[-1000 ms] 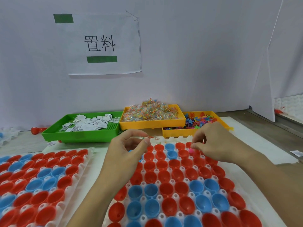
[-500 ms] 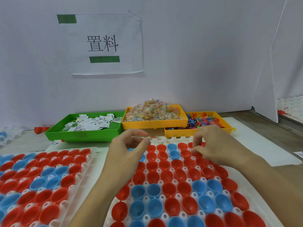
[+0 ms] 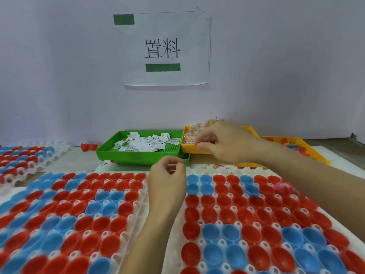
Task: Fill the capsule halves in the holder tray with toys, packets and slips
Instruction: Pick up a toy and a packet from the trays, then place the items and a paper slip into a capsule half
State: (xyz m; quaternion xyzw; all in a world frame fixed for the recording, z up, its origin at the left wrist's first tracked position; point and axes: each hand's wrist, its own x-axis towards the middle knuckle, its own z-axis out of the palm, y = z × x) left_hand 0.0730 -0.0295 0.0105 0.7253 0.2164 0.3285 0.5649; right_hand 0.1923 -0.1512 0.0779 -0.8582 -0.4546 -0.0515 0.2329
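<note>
Two white holder trays lie side by side, the right tray (image 3: pixel 246 171) and the left tray (image 3: pixel 138 212), both full of red and blue capsule halves. One far-row half holds a pink toy (image 3: pixel 282 185). My left hand (image 3: pixel 167 180) hovers between the trays with its fingers curled; whether it holds anything is hidden. My right hand (image 3: pixel 223 143), blurred, reaches over the front of the yellow bin (image 3: pixel 194 150) of clear packets (image 3: pixel 189 134), with nothing seen in its fingers. The green bin (image 3: pixel 138 158) holds paper slips (image 3: pixel 146 143). A second yellow bin (image 3: pixel 310 149) holds coloured toys (image 3: pixel 292 145).
A few loose packets (image 3: pixel 215 166) lie on the table behind the right tray. A third holder tray (image 3: pixel 29 155) sits at the far left, with loose red capsule halves (image 3: pixel 87 147) beside the green bin. A white wall carrying a paper sign (image 3: pixel 166 48) closes off the back.
My right hand left the far rows of the right tray and moved back-left to the packet bin. The pink toy stays in its capsule half. The view swung left; my left hand barely moved.
</note>
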